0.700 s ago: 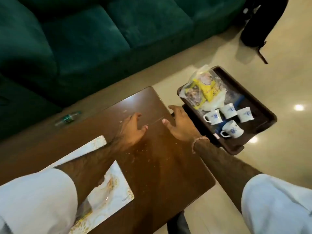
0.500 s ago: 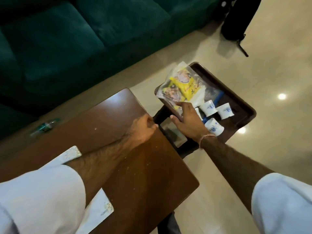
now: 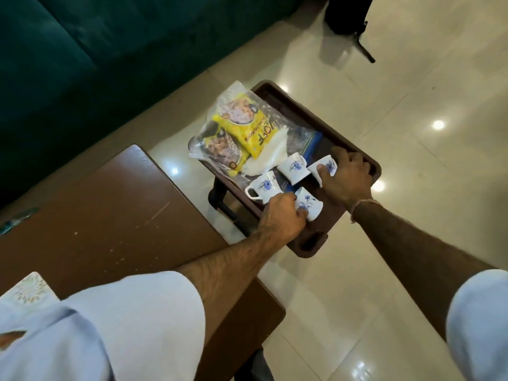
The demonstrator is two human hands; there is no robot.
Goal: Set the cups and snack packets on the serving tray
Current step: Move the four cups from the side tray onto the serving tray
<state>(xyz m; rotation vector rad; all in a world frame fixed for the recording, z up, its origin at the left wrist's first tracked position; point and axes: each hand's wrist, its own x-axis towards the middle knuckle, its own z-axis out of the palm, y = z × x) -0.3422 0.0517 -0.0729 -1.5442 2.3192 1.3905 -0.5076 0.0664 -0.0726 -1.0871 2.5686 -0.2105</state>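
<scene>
— Fingers (image 3: 298,213) of the left hand (image 3: 280,218) are curled round the nearest cup (image 3: 309,203), gripping its side. See it?

— Got it. And the right hand (image 3: 347,178) is clamped over the far cup (image 3: 325,167), thumb pressed on its rim, fingers draped over the back.

— Two more cups sit between and beyond those hands: one (image 3: 262,185) just left of the left fingers with its handle pointing out, another (image 3: 292,169) right beside the right thumb.

— All four are on the dark brown tray (image 3: 310,243). Snack packets (image 3: 247,133), yellow, inside a clear bag, lie at the tray's far end, beyond both hands, overhanging its edge.

— Brown surface (image 3: 110,215) lies left of the left wrist, and a green sofa (image 3: 82,50) is further off.
</scene>
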